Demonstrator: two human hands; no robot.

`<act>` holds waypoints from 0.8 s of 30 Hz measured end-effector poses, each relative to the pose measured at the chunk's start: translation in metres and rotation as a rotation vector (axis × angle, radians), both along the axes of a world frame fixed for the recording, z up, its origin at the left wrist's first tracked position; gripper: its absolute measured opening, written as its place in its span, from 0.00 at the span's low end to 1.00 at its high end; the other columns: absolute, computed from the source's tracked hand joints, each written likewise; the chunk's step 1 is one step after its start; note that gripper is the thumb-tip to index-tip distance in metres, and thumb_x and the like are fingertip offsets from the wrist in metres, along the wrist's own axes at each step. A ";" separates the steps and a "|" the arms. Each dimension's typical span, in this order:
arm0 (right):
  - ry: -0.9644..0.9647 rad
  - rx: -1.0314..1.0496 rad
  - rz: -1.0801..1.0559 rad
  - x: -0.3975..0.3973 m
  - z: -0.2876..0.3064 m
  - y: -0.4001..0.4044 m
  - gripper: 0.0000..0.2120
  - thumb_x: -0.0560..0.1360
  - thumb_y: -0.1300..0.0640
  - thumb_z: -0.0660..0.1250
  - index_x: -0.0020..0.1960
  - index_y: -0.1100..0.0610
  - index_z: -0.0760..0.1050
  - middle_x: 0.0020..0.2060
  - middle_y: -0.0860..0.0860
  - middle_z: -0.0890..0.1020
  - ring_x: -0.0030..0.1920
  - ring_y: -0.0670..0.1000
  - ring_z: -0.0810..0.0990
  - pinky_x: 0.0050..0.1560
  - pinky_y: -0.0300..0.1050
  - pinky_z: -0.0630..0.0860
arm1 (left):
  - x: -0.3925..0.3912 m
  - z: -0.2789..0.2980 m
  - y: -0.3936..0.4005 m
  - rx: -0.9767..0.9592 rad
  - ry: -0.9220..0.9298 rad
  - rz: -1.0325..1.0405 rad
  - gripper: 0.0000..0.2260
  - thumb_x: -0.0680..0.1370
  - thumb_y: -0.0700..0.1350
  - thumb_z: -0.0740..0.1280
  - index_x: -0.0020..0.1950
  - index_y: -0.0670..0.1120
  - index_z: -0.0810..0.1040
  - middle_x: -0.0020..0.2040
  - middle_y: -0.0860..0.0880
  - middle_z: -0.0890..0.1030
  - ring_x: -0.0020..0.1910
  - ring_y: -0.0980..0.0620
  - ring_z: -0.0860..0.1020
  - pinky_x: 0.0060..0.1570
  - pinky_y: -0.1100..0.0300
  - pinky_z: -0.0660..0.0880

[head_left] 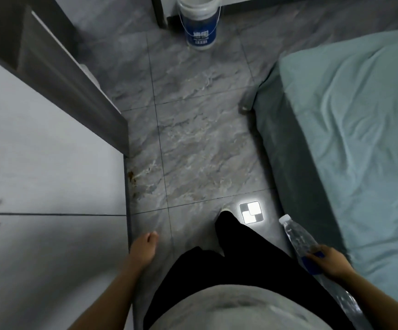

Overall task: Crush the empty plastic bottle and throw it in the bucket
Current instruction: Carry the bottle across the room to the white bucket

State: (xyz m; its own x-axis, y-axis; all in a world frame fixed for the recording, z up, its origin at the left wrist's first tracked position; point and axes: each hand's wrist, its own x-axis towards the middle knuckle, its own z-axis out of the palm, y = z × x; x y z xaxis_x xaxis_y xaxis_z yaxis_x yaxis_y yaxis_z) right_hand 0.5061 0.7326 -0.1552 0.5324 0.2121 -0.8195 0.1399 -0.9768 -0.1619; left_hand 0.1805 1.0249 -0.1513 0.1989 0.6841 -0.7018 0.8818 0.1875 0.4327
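Note:
A clear plastic bottle [299, 236] with a white cap and a blue label is in my right hand [331, 260], low at the right, with the cap pointing forward. The bottle looks uncrushed. My left hand [144, 248] hangs at my side near the cabinet edge, fingers loosely curled around nothing. A white bucket [200, 22] with a blue label and a wire handle stands on the floor far ahead, at the top of the view. Its opening is cut off by the frame edge.
A white cabinet [50, 175] with dark handles fills the left side, with a grey door frame [74, 75] beyond it. A bed with a teal sheet [350, 129] runs along the right. Grey marble-pattern floor tiles [193, 129] form a lane toward the bucket. A ceiling light's reflection [251, 211] shines by my foot.

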 end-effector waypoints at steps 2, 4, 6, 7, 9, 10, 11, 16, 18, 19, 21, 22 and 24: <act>-0.002 0.022 0.004 0.025 0.003 0.031 0.08 0.73 0.57 0.68 0.47 0.62 0.78 0.47 0.61 0.83 0.49 0.59 0.80 0.44 0.44 0.68 | 0.015 -0.001 0.011 0.014 0.022 0.006 0.18 0.80 0.42 0.54 0.42 0.32 0.77 0.47 0.30 0.80 0.50 0.35 0.78 0.53 0.47 0.72; -0.016 0.060 0.015 0.054 0.006 0.067 0.09 0.72 0.57 0.69 0.48 0.62 0.79 0.48 0.61 0.83 0.49 0.59 0.80 0.45 0.43 0.69 | 0.028 -0.001 0.022 0.031 0.047 0.004 0.17 0.80 0.43 0.54 0.36 0.38 0.75 0.42 0.33 0.80 0.46 0.37 0.78 0.44 0.52 0.71; -0.039 0.098 0.036 0.081 0.008 0.103 0.09 0.72 0.56 0.69 0.47 0.61 0.80 0.48 0.61 0.83 0.50 0.60 0.80 0.48 0.45 0.71 | 0.036 0.000 0.035 0.031 0.068 0.006 0.17 0.80 0.43 0.54 0.35 0.40 0.74 0.39 0.35 0.80 0.41 0.42 0.78 0.39 0.56 0.67; -0.038 0.108 0.051 0.091 0.010 0.121 0.09 0.72 0.55 0.69 0.48 0.61 0.81 0.48 0.61 0.83 0.51 0.60 0.80 0.49 0.46 0.72 | 0.039 0.000 0.041 0.029 0.070 0.017 0.18 0.80 0.42 0.54 0.33 0.41 0.74 0.37 0.37 0.79 0.39 0.43 0.76 0.37 0.57 0.65; -0.035 0.127 0.070 0.109 0.015 0.155 0.11 0.73 0.54 0.68 0.50 0.61 0.80 0.49 0.61 0.83 0.52 0.61 0.80 0.51 0.47 0.73 | 0.048 -0.001 0.056 0.008 0.084 0.078 0.17 0.80 0.43 0.55 0.33 0.43 0.74 0.36 0.41 0.78 0.38 0.45 0.76 0.37 0.58 0.65; -0.036 0.134 0.083 0.118 0.016 0.172 0.12 0.73 0.53 0.68 0.51 0.61 0.79 0.50 0.61 0.83 0.52 0.61 0.80 0.52 0.48 0.73 | 0.054 -0.002 0.064 -0.011 0.093 0.116 0.16 0.80 0.43 0.55 0.35 0.43 0.75 0.37 0.41 0.79 0.39 0.45 0.76 0.39 0.58 0.67; -0.039 0.140 0.091 0.127 0.016 0.188 0.13 0.73 0.53 0.67 0.51 0.61 0.79 0.50 0.61 0.83 0.52 0.61 0.80 0.52 0.48 0.73 | 0.060 -0.003 0.074 -0.028 0.099 0.151 0.15 0.80 0.43 0.55 0.37 0.43 0.76 0.39 0.41 0.80 0.40 0.45 0.77 0.41 0.58 0.68; -0.043 0.138 0.063 0.160 0.013 0.257 0.13 0.73 0.54 0.68 0.51 0.63 0.78 0.49 0.62 0.83 0.51 0.61 0.80 0.51 0.48 0.73 | 0.095 -0.013 0.142 -0.071 0.084 0.168 0.16 0.80 0.44 0.55 0.42 0.39 0.79 0.44 0.38 0.82 0.45 0.42 0.80 0.43 0.58 0.69; -0.031 0.111 0.052 0.169 0.013 0.276 0.13 0.73 0.54 0.68 0.51 0.63 0.79 0.49 0.62 0.83 0.51 0.61 0.80 0.51 0.48 0.74 | 0.114 -0.012 0.176 -0.070 0.069 0.170 0.16 0.80 0.43 0.56 0.42 0.38 0.79 0.46 0.35 0.82 0.46 0.40 0.80 0.46 0.54 0.71; -0.024 0.100 0.046 0.172 0.014 0.284 0.13 0.73 0.54 0.68 0.51 0.63 0.79 0.49 0.62 0.83 0.51 0.60 0.80 0.51 0.48 0.73 | 0.123 -0.010 0.192 -0.071 0.059 0.158 0.15 0.80 0.43 0.56 0.41 0.39 0.79 0.46 0.35 0.82 0.47 0.39 0.80 0.49 0.53 0.73; -0.025 0.084 0.023 0.179 0.015 0.297 0.11 0.73 0.55 0.69 0.50 0.62 0.79 0.48 0.61 0.83 0.51 0.60 0.80 0.47 0.45 0.71 | 0.144 -0.006 0.227 -0.057 0.030 0.107 0.15 0.80 0.42 0.55 0.38 0.41 0.76 0.44 0.36 0.81 0.48 0.39 0.79 0.47 0.53 0.72; -0.026 0.072 0.011 0.183 0.015 0.302 0.10 0.72 0.56 0.69 0.50 0.62 0.79 0.48 0.61 0.83 0.50 0.59 0.80 0.46 0.43 0.69 | 0.155 -0.005 0.244 -0.035 0.026 0.070 0.15 0.80 0.43 0.55 0.36 0.42 0.75 0.43 0.36 0.81 0.47 0.38 0.79 0.44 0.54 0.70; -0.024 0.046 -0.020 0.194 0.016 0.311 0.07 0.72 0.57 0.69 0.46 0.61 0.80 0.45 0.59 0.82 0.49 0.59 0.81 0.45 0.42 0.68 | 0.180 -0.003 0.278 0.013 0.047 0.010 0.17 0.80 0.45 0.55 0.36 0.41 0.75 0.44 0.34 0.80 0.48 0.38 0.78 0.42 0.56 0.66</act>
